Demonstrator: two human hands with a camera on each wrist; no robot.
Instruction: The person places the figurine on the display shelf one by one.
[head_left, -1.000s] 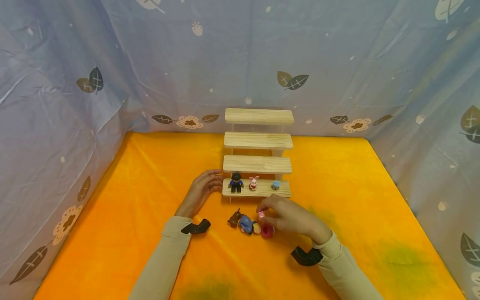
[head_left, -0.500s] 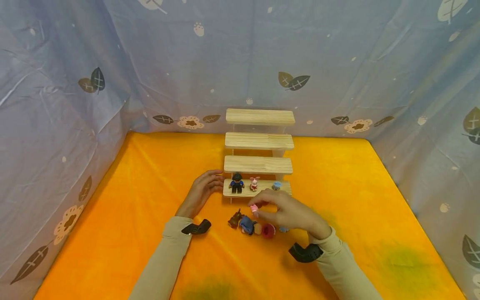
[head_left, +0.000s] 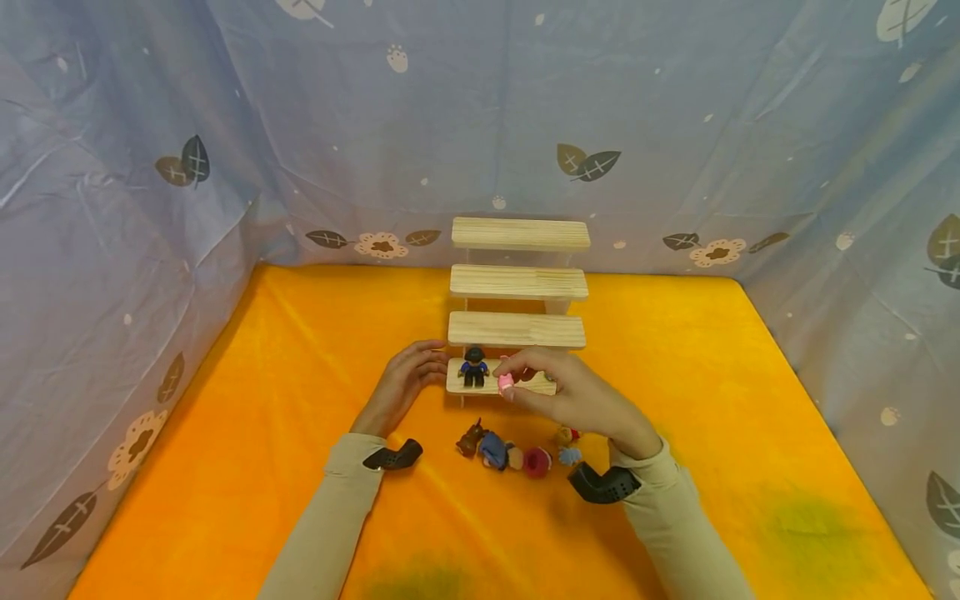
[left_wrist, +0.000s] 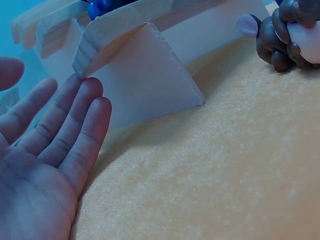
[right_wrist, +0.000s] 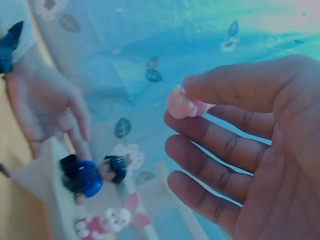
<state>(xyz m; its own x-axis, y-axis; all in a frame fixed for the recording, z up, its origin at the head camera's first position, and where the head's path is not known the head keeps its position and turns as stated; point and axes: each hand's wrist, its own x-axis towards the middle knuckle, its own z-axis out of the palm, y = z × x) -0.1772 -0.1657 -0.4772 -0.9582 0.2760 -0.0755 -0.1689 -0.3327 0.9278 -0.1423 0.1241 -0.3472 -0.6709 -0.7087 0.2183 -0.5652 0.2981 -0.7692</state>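
Observation:
My right hand (head_left: 570,396) pinches a small pink toy figure (right_wrist: 181,104) between thumb and index finger, above the lowest step of a wooden tiered rack (head_left: 517,329). The other fingers are spread apart in the right wrist view. A toy figure with black hair and a blue top (head_left: 473,368) stands on that step's left part. Beside it is a pink-eared piglet figure (right_wrist: 112,220), mostly hidden by my hand in the head view. My left hand (head_left: 405,379) has its fingers extended, their tips touching the left end of the lowest step (left_wrist: 87,55).
Loose toys lie on the orange cloth before the rack: a brown figure (head_left: 470,437), a blue one (head_left: 493,450), a dark-red round piece (head_left: 537,462), a light-blue piece (head_left: 570,456) and a yellow-and-red one (head_left: 567,434). Blue patterned fabric (head_left: 420,108) surrounds the cloth.
My right hand has lifted the pink figure from near the loose toys and carried it forward to the lowest step. More toys show on the cloth. The left hand stays in place.

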